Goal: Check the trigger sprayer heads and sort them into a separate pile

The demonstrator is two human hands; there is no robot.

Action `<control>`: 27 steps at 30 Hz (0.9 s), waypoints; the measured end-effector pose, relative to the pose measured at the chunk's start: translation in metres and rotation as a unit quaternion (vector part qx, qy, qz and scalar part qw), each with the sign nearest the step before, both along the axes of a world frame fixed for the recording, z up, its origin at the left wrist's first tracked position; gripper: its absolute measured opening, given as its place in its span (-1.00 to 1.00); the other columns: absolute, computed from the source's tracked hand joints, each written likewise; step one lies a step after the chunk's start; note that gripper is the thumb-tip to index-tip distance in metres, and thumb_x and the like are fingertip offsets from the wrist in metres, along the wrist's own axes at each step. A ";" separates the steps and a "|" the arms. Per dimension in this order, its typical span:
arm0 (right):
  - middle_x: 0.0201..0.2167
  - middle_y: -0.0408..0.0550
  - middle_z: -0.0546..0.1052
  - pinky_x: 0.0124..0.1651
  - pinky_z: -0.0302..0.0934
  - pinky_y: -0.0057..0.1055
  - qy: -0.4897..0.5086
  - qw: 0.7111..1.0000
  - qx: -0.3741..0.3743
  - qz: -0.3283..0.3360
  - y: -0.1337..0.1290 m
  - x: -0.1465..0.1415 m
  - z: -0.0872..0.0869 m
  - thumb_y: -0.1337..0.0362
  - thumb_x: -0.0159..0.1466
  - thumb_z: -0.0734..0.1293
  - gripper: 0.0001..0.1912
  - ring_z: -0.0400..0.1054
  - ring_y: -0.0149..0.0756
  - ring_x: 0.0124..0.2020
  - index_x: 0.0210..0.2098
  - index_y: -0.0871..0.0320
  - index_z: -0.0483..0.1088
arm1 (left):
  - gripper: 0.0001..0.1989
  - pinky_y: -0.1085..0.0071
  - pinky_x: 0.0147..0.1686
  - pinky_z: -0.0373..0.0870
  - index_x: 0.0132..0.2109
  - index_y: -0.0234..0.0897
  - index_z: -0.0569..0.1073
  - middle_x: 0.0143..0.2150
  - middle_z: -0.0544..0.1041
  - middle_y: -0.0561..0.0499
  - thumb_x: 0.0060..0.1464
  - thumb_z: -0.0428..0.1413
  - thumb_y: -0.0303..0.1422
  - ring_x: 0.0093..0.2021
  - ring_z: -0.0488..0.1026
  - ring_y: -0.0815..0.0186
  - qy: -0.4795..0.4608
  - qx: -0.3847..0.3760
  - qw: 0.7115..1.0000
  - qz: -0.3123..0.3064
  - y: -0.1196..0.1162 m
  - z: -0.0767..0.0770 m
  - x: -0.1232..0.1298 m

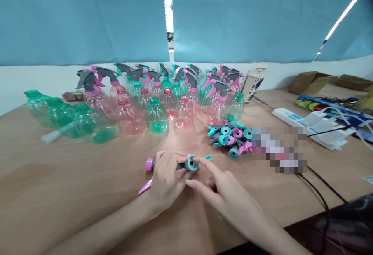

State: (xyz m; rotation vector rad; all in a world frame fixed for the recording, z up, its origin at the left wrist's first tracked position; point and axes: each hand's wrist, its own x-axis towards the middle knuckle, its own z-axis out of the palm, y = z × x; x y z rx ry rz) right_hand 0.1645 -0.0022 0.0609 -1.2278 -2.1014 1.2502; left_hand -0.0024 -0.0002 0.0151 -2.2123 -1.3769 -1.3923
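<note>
Bare forearms (113, 222) crossing the table's (37, 208) near edge, left hand (166, 179) holding a teal-collared spray head (191, 164) near center, pink-collared spray head (149, 164) poking out left, right hand's (225, 187) grip standing wide, index finger (205, 163) touching the teal collar, bottles (157, 117) crowding the far side.

Left fingers (180, 157) curled, right fingers (208, 165) parted
</note>
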 end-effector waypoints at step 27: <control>-0.63 -0.18 0.39 -0.50 0.09 -0.42 0.029 0.991 0.093 -0.094 -0.001 -0.009 -0.040 0.11 0.29 0.14 -0.70 0.27 -0.27 -0.63 -0.09 0.17 0.13 | -0.86 0.28 -0.36 0.22 -0.29 -0.22 0.37 -0.38 0.52 0.07 -0.04 0.03 -0.53 -0.39 0.45 0.27 -0.046 -0.054 0.997 -0.019 -0.002 -0.003 0.012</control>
